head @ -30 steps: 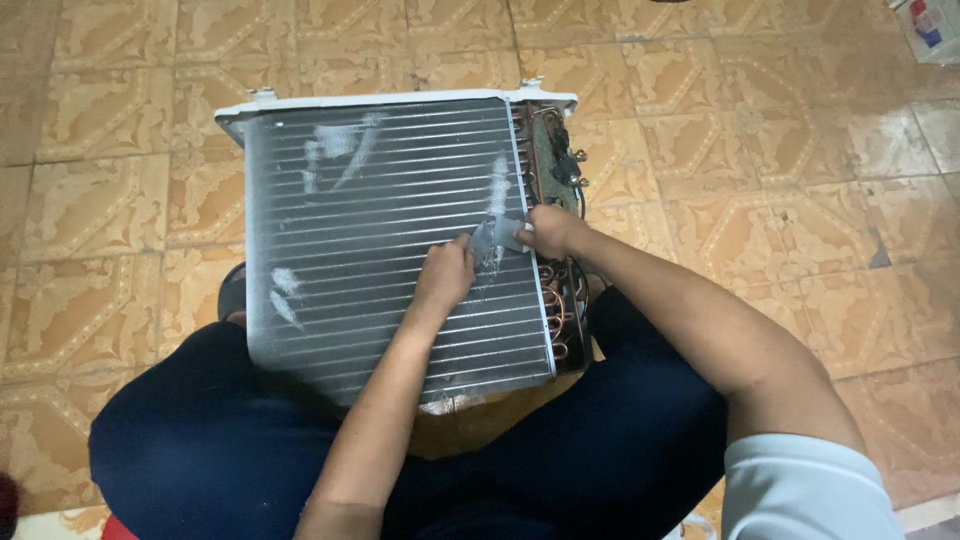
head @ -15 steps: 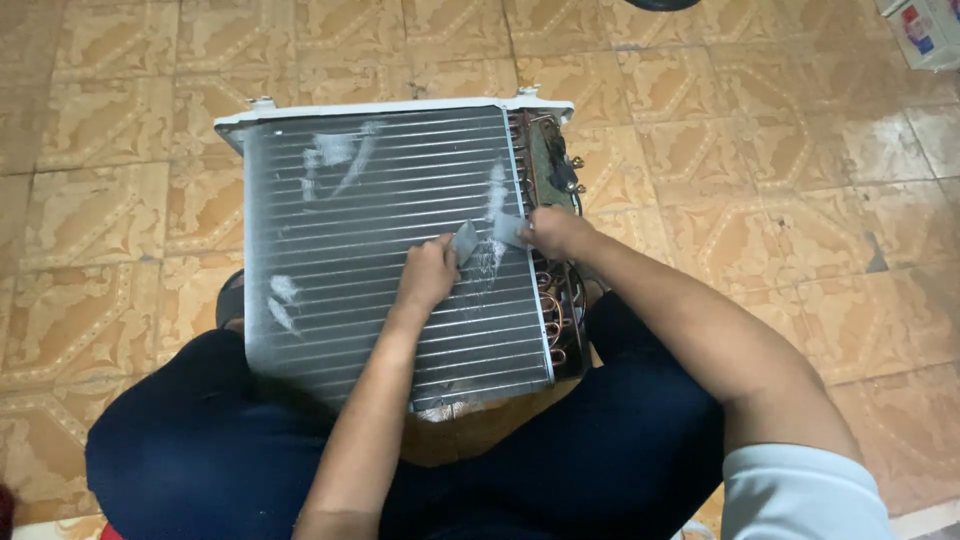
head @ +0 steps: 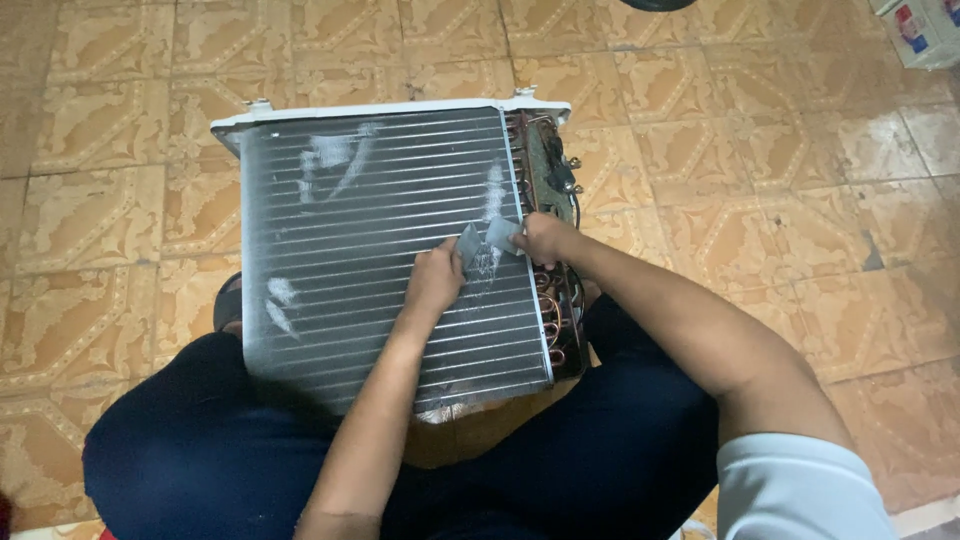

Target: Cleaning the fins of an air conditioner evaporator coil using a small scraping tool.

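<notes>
Aluminium fins, silver-grey and closely ribbed, make up the face of an air-conditioner coil unit (head: 380, 250) that is propped on the lap of a seated person and tilted toward the camera. Its white top frame (head: 390, 108) lies at 12 o'clock, and a column of copper tube bends (head: 553, 320) runs down the edge at 3 o'clock. White scuffed patches are seen on the fins toward 11 o'clock and 8 o'clock.

The left hand (head: 435, 278) is laid on the fins just right of centre, its fingers curled and pinching one end of a small grey strip of tape or foil (head: 490, 238). The right hand (head: 545, 240) is held at the coil's 3 o'clock edge, just beside the copper bends, its fingers closed in a pinch on the other end of the same strip. The strip is held between the 2 hands, against or just above the fins; which of the 2 cannot be told.

Dark blue trousers (head: 200, 450) are seen at 6 o'clock beneath the unit, and a pale sleeve (head: 800, 490) at 5 o'clock. A patterned tan tile floor (head: 780, 170) surrounds everything. A small carton (head: 925, 30) is partly cut off at 1 o'clock.
</notes>
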